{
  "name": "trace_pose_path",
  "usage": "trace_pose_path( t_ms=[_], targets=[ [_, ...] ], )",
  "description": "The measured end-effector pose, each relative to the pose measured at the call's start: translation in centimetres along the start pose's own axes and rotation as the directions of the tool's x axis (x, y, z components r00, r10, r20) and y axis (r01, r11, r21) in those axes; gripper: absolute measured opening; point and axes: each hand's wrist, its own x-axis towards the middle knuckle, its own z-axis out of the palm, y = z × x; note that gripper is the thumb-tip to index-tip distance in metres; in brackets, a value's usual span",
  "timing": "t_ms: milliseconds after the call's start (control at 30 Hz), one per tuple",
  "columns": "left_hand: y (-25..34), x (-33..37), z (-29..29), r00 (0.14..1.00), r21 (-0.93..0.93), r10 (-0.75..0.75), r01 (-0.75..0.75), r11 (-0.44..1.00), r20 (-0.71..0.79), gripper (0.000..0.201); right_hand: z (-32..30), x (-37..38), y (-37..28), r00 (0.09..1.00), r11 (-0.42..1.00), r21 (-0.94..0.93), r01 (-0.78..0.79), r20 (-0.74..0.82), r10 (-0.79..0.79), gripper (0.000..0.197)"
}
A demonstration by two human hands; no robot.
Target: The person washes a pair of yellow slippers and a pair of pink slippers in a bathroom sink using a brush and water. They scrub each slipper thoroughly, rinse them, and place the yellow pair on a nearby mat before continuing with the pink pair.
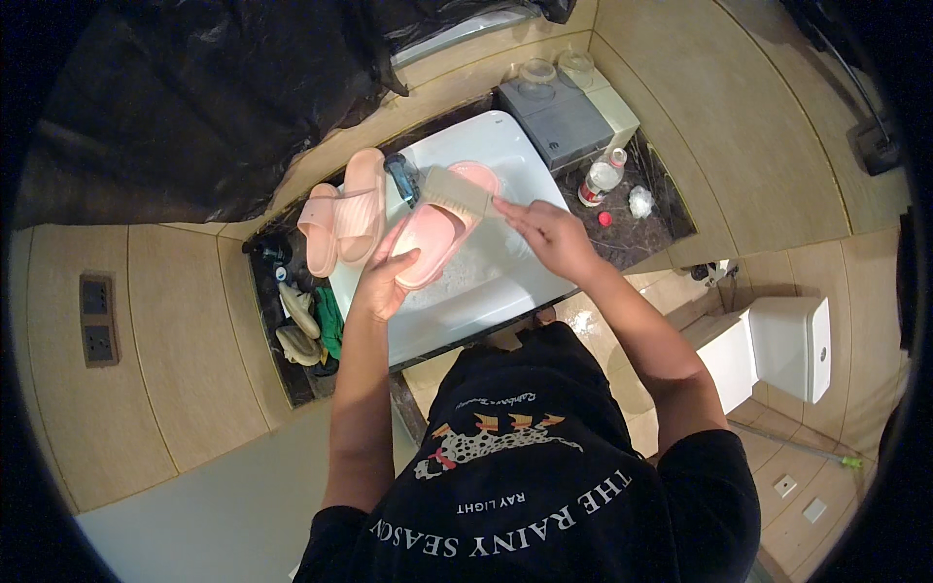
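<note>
Over the white sink (408,325), my left hand (385,282) grips a pink slipper (425,243) by its near end, thumb on top. My right hand (554,238) holds a pale beige scrubbing brush (455,192) by one end, fingers closed on it. The brush's bristles point down at the slipper's strap area and hide part of it. Beyond the brush a rounded pink piece (476,175) shows; I cannot tell if it belongs to the same slipper. Two more pink slippers, one (319,230) beside the other (362,204), rest at the sink's left edge.
A dark faucet (400,179) stands at the sink's back left. Right of the sink are a grey box (559,117), a bottle (603,177), a red cap (605,220) and a crumpled white wad (640,202). A green cloth (328,321) lies at left. A white toilet (792,340) stands at right.
</note>
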Motion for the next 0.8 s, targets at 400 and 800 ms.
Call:
trace_pose_path(
  t_ms=[400, 800],
  targets=[
    [-4.5, 3.6, 2.0, 0.987, -0.191, 0.157, -0.161, 0.968, -0.032, 0.050, 4.7, -2.3, -2.9, 0.974, 0.984, -0.094, -0.150, -0.183, 0.131, 0.052],
    [-6.0, 3.6, 8.9, 0.963, -0.023, 0.264, -0.265, 0.964, -0.056, 0.062, 3.6, 0.1, -2.6, 0.949, 0.952, 0.167, -0.258, -0.141, 0.282, 0.044]
  ],
)
